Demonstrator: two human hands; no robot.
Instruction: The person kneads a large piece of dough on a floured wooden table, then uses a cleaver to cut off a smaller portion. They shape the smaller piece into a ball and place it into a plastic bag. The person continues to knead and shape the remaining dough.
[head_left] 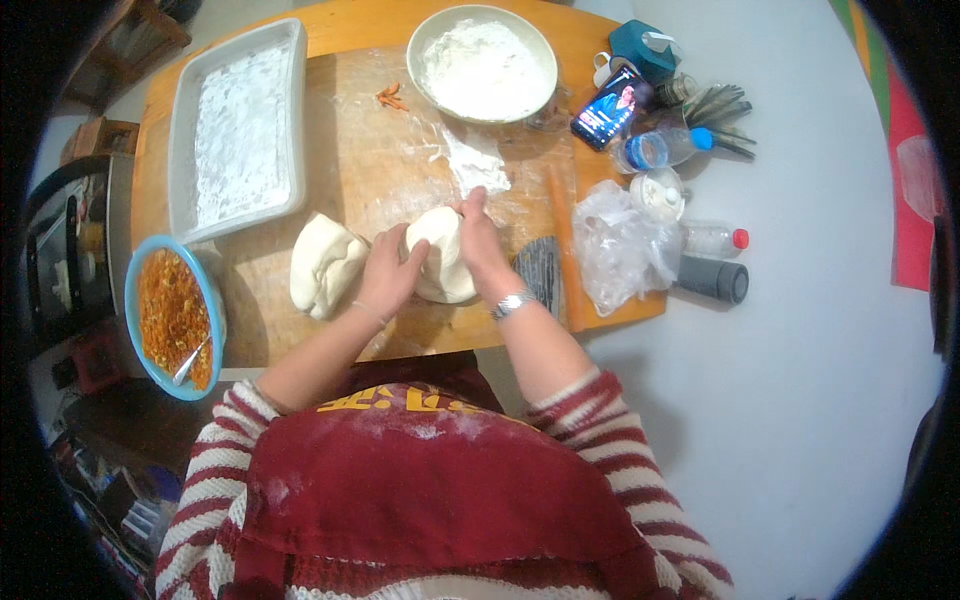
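A thick, smooth piece of white dough (443,275) rests on the wooden board, held between my two hands. My left hand (388,272) presses against its left side, with the thumb over the top. Along its right edge my right hand (483,245) is curled, the fingers partly hidden and pointing away from me. A second, folded lump of dough (325,265) sits just left of my left hand, apart from the piece I hold. Beyond the hands, a patch of loose flour (478,165) lies on the board. A dark striped, rounded thing (538,275) lies right of my right wrist.
A bowl (550,88) of flour stands at the back, a floured plastic tray (299,115) at the far left. Nearer left is a blue bowl (215,305) of orange filling with a spoon (186,368). Rightward are a rolling pin (566,250), plastic bag (620,250), phone (608,110) and bottles.
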